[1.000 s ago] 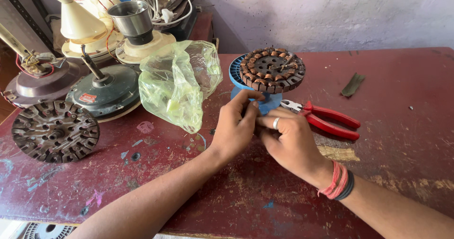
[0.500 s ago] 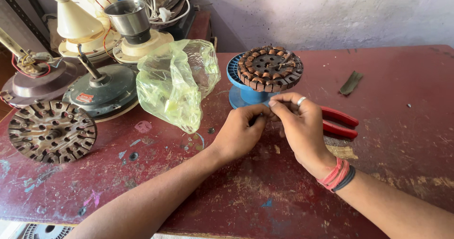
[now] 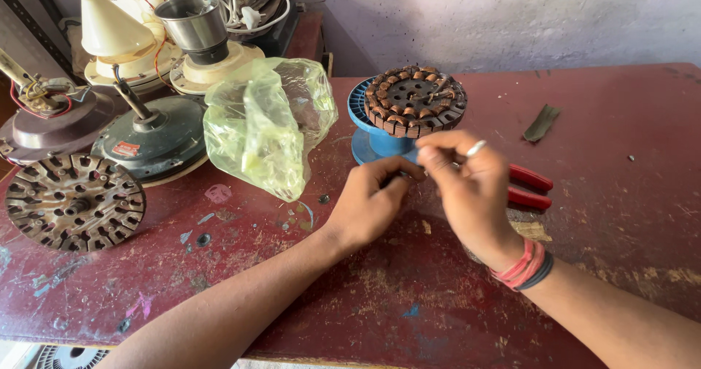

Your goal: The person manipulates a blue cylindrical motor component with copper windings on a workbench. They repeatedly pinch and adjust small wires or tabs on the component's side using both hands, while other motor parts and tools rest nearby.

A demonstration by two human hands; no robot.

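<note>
A copper-wound motor stator [image 3: 415,100] lies on top of a blue spool [image 3: 369,137] at the back middle of the red table [image 3: 628,216]. Just in front of the spool my left hand [image 3: 372,202] and my right hand [image 3: 467,186] meet fingertip to fingertip. Both are pinched closed; whatever is between the fingers is too fine to see. The right hand wears a ring and red and black wristbands. Red-handled pliers [image 3: 531,188] lie right behind that hand, partly hidden by it.
A crumpled yellowish plastic bag [image 3: 263,124] sits left of the spool. Further left are a round slotted rotor [image 3: 73,202], a dark fan motor housing [image 3: 150,139], cream mixer bases [image 3: 120,44] and a steel jar [image 3: 193,22]. A dark strip [image 3: 542,122] lies at the right back.
My hands have come off the blue spool and drawn slightly toward me, and the fingertips now pinch together in front of it. The pliers show more behind the right hand.
</note>
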